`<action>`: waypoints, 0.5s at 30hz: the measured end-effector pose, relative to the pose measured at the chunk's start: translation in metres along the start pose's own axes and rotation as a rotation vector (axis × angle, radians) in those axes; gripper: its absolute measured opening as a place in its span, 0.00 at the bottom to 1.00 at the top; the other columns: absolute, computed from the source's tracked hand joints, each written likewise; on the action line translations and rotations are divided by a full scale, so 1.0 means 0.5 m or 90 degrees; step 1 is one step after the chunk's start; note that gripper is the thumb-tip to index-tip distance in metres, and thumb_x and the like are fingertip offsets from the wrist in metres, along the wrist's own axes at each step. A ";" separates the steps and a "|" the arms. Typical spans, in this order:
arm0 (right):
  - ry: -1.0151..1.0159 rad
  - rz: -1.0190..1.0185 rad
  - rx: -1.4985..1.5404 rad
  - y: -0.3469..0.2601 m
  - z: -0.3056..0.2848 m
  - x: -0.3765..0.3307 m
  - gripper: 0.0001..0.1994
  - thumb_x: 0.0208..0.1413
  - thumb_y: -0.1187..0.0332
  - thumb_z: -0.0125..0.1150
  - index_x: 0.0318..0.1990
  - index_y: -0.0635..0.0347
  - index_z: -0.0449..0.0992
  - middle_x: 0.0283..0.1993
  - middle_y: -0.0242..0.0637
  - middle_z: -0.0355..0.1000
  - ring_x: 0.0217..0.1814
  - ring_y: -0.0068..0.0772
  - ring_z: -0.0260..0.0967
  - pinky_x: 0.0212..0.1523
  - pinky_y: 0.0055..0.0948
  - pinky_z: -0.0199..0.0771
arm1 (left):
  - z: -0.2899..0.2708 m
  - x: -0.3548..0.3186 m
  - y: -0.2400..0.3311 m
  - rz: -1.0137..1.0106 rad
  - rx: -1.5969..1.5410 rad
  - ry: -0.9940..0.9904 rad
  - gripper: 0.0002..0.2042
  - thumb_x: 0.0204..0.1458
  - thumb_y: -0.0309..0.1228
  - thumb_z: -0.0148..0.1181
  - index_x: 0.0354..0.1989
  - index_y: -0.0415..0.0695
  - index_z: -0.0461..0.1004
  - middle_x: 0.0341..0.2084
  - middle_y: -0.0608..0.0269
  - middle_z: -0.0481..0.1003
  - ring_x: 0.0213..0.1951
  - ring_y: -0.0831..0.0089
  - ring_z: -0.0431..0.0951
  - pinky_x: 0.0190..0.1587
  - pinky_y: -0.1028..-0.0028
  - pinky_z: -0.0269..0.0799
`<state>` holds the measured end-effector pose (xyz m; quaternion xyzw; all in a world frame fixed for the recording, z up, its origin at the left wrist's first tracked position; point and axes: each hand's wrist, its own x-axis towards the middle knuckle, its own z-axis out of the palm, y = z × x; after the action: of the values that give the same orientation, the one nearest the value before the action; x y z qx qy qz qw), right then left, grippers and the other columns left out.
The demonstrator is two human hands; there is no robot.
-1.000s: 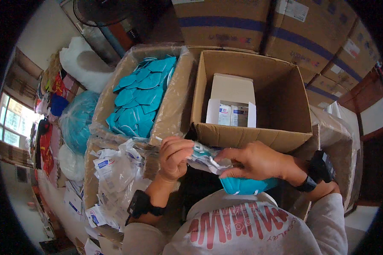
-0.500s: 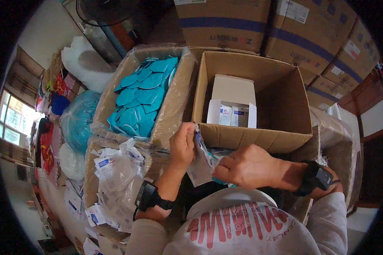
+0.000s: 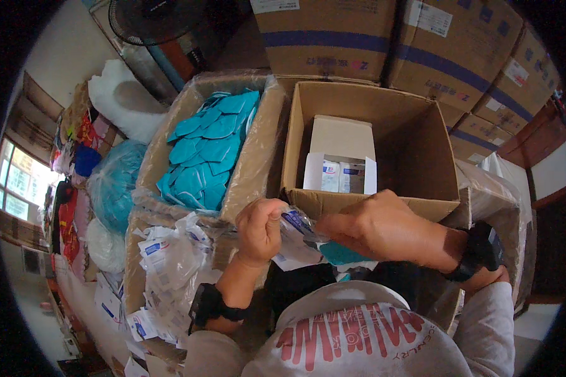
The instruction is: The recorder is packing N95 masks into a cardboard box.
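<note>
My left hand (image 3: 258, 230) pinches one edge of a clear plastic bag (image 3: 295, 221) with a blue and white label. At the bag's other side is my right hand (image 3: 366, 225), its fingers closed on the plastic and mostly turned out of sight. Just below the right hand a teal folded face mask (image 3: 343, 253) shows; whether it lies inside the bag is hard to tell. Many similar teal masks (image 3: 204, 151) fill a plastic-lined carton (image 3: 248, 164) beyond my left hand. Loose printed bags (image 3: 173, 254) are heaped in a carton left of my left wrist.
Ahead stands an open brown carton (image 3: 443, 157) holding a white box (image 3: 343, 135) with small packets in it. Sealed cartons (image 3: 324, 41) are stacked behind. A black fan (image 3: 154, 19) stands at the far left, and a teal-filled plastic sack (image 3: 114, 182) sits left.
My left hand has shifted a little left and down, while my right hand has risen toward the open carton. The bag has tipped flatter between them, and more of the teal mask shows.
</note>
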<state>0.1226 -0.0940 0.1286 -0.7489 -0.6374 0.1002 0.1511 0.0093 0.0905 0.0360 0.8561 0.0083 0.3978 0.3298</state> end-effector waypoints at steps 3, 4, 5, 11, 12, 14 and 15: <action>0.067 -0.018 0.025 -0.005 -0.003 0.003 0.09 0.46 0.64 0.58 0.37 0.46 0.72 0.19 0.37 0.69 0.21 0.39 0.70 0.21 0.33 0.70 | -0.001 0.002 0.002 -0.018 0.037 0.003 0.04 0.51 0.27 0.48 0.30 0.41 0.68 0.23 0.55 0.72 0.25 0.57 0.73 0.27 0.66 0.68; 0.065 -0.019 0.022 -0.006 -0.004 0.004 0.10 0.46 0.64 0.58 0.38 0.46 0.72 0.19 0.36 0.69 0.21 0.40 0.70 0.21 0.34 0.70 | -0.002 0.003 0.001 -0.029 0.042 -0.001 0.04 0.51 0.27 0.49 0.30 0.41 0.69 0.23 0.55 0.73 0.25 0.57 0.73 0.27 0.66 0.68; 0.063 -0.019 0.018 -0.007 -0.005 0.004 0.10 0.46 0.64 0.58 0.38 0.46 0.72 0.19 0.36 0.70 0.21 0.40 0.70 0.21 0.34 0.70 | -0.003 0.004 -0.001 -0.040 0.047 -0.006 0.04 0.50 0.26 0.49 0.29 0.41 0.69 0.23 0.55 0.73 0.25 0.57 0.73 0.27 0.66 0.68; 0.025 0.067 0.031 0.020 0.025 0.008 0.11 0.52 0.59 0.47 0.40 0.46 0.72 0.22 0.42 0.71 0.23 0.47 0.70 0.23 0.43 0.69 | -0.011 -0.003 -0.002 0.048 -0.018 -0.068 0.04 0.47 0.25 0.51 0.31 0.41 0.70 0.23 0.56 0.73 0.25 0.58 0.74 0.27 0.67 0.69; 0.016 0.088 0.044 0.024 0.028 0.011 0.11 0.52 0.59 0.47 0.40 0.46 0.73 0.22 0.42 0.71 0.24 0.48 0.70 0.24 0.44 0.69 | -0.011 -0.006 -0.003 0.055 -0.020 -0.078 0.04 0.46 0.25 0.52 0.31 0.41 0.70 0.24 0.57 0.73 0.26 0.59 0.74 0.28 0.66 0.69; -0.003 0.089 0.076 0.030 0.037 0.015 0.11 0.52 0.59 0.47 0.38 0.47 0.73 0.23 0.42 0.71 0.25 0.48 0.70 0.25 0.44 0.69 | -0.009 -0.012 -0.002 0.068 -0.022 -0.098 0.05 0.45 0.24 0.53 0.31 0.42 0.70 0.26 0.57 0.74 0.26 0.59 0.74 0.28 0.66 0.69; -0.012 0.093 0.091 0.031 0.038 0.015 0.11 0.51 0.59 0.47 0.37 0.48 0.73 0.23 0.42 0.71 0.25 0.48 0.70 0.26 0.44 0.69 | -0.005 -0.010 0.001 0.081 -0.012 -0.102 0.06 0.44 0.24 0.53 0.31 0.42 0.70 0.26 0.58 0.74 0.27 0.60 0.74 0.29 0.66 0.69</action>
<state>0.1317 -0.0869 0.1056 -0.7797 -0.5737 0.1633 0.1902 0.0038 0.0903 0.0340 0.8810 -0.0759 0.3480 0.3116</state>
